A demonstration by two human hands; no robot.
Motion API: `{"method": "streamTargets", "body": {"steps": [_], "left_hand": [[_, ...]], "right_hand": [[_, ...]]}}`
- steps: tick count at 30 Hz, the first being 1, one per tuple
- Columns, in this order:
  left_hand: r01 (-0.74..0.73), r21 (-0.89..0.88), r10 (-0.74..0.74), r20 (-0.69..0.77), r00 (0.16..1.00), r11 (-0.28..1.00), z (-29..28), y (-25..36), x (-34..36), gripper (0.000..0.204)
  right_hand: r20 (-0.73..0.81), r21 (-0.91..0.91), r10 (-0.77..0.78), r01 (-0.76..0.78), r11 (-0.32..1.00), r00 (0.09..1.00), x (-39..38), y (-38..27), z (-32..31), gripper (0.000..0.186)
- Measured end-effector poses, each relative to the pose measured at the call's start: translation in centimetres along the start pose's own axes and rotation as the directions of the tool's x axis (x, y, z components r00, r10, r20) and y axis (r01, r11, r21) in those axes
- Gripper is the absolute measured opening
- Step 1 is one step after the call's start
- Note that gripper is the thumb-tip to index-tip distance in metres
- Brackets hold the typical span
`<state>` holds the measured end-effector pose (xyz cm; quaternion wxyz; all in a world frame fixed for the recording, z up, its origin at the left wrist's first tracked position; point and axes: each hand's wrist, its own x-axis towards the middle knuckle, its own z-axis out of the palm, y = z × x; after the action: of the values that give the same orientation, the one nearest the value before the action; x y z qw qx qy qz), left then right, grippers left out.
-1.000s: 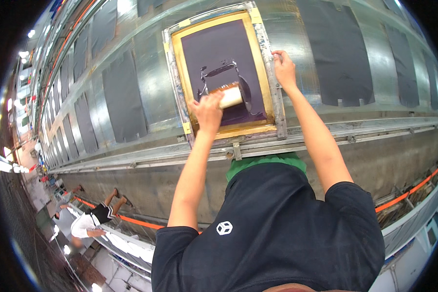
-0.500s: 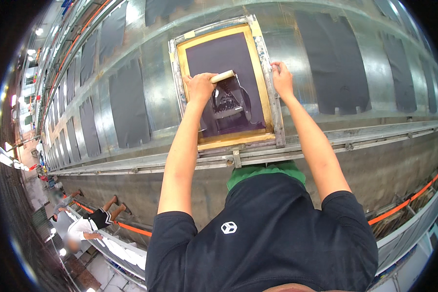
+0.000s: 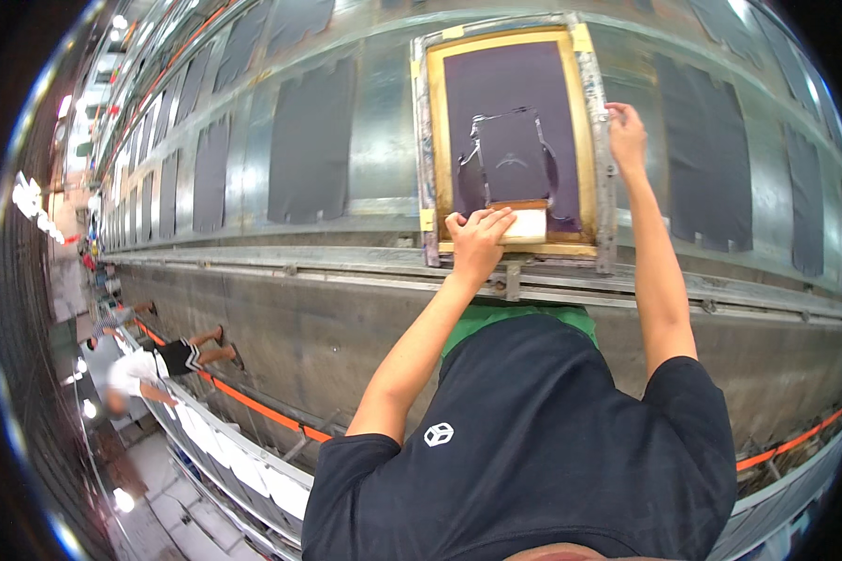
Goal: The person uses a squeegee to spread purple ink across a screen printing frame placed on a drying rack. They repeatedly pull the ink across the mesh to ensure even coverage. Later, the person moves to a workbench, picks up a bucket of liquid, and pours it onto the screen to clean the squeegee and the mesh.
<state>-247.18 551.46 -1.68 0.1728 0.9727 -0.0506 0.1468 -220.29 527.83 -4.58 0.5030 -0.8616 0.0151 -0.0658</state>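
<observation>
My left hand (image 3: 477, 238) is clamped over a squeegee (image 3: 524, 224), fingers curled together across its top edge, thumb side toward me. The squeegee is a pale block with a wooden back, lying crosswise at the near end of the screen (image 3: 515, 122), just inside the frame's lower rail. The mesh is dark purple, and a darker printed shape (outlined, roughly rectangular) shows in the middle of it, just beyond the squeegee.

My right hand (image 3: 625, 136) grips the right rail of the frame (image 3: 589, 103), fingers wrapped together around the metal edge about halfway up. The frame has a yellow inner border and a grey metal outer one, with small yellow tape pieces at its corners.

The frame sits on a long metal table (image 3: 384, 122) that runs off to my left. Dark cloth panels (image 3: 309, 140) lie flat on it in a row, one just left of the frame, more beyond, and others to the right. A rail (image 3: 299, 266) runs along the table's near edge, and the frame's lower side is touching it.

Down at my left, well apart from me, a person (image 3: 145, 369) in a white top bends over beside an orange bar (image 3: 253, 407). Near them lie white sheets (image 3: 243, 463) in a row.
</observation>
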Motion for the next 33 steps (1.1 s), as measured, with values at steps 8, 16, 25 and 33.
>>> {"method": "streamTargets", "body": {"steps": [8,16,25,33], "left_hand": [[0.142,0.029,-0.141,-0.034,0.989,0.989,-8.5,-14.4,-4.8,0.048],[0.129,0.098,-0.13,0.007,0.991,0.987,-16.2,-34.3,-10.4,0.049],[0.023,0.119,-0.033,0.084,0.996,0.993,-18.6,-39.9,-15.6,0.047],[0.055,0.177,-0.091,0.201,0.975,0.983,-16.8,-45.5,-4.4,0.036]], "right_hand": [[-0.012,0.064,-0.033,0.034,0.997,0.999,-8.1,-13.0,13.7,0.023],[0.053,0.126,0.092,-0.098,0.987,0.994,-16.2,-20.9,32.7,0.019],[0.037,0.061,0.141,-0.143,0.988,0.989,-17.8,-21.5,38.6,0.02],[-0.054,0.033,0.111,-0.109,0.993,0.992,-17.8,-19.8,39.5,0.018]]}}
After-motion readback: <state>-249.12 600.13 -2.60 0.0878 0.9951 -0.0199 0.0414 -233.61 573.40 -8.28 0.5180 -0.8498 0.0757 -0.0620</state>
